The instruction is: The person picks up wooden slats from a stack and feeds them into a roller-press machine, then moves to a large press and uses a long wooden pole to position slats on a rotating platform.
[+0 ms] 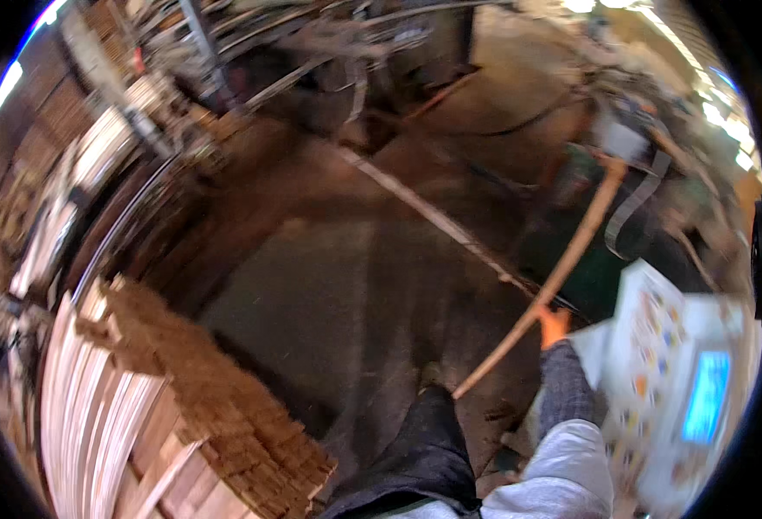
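My right hand (554,327), in an orange glove, is closed around a long thin wooden strip (581,238). The strip slants from beside the machine at the right down toward my leg, its lower end close to my foot. A grey sleeve with a dark knitted cuff covers my right arm. My left hand is out of the picture. Beyond the held strip, a second long narrow strip (428,212) runs diagonally across the floor. Motion blurs part of the scene, and the fingers show only roughly.
A control panel (657,363) with buttons and a lit blue screen stands close on the right. Stacked pale boards (100,415) and a rough brown stack (216,381) rise at the left. Scrap wood (312,43) lies heaped at the back. The floor (303,285) is dark.
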### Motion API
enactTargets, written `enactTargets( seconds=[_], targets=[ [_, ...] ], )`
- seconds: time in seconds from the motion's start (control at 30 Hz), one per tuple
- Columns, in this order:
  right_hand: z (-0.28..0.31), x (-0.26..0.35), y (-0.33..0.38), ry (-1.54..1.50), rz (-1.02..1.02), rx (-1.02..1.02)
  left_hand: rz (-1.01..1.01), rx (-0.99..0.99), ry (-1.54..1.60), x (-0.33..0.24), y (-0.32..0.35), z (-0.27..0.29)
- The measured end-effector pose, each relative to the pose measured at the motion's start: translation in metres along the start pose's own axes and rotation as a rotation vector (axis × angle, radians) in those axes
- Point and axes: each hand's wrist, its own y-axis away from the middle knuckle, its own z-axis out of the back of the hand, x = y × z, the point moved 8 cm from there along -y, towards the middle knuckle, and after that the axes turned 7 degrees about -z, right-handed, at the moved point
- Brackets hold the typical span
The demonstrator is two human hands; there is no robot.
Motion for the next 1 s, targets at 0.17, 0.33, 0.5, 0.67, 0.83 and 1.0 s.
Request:
enactTargets(
  seconds=[0.17, 0.33, 0.5, 0.67, 0.83, 1.0],
  targets=[
    [0.008, 0.035, -0.166, -0.094, -0.057, -0.233, 0.371, 0.088, 0.045, -0.048, 0.049, -0.014],
    [-0.082, 0.039, -0.189, -0.069, -0.226, -0.067, 0.610, 0.164, 0.119, -0.077, 0.099, -0.008],
    [-0.276, 0.240, -0.057, -0.372, -0.052, 0.325, 0.775, 0.318, 0.168, -0.071, 0.140, 0.016],
    [-0.458, 0.479, 0.115, -0.395, 0.174, 0.871, 0.360, -0.489, 0.728, -0.123, -0.014, 0.046],
    [-0.582, 0.683, 0.316, -0.713, 0.720, 1.283, -0.057, -0.689, 0.913, -0.222, -0.162, 0.176],
    [-0.620, 0.850, 0.465, -1.116, 1.114, 1.283, -0.113, -0.970, 0.840, -0.209, -0.205, 0.322]
  ],
)
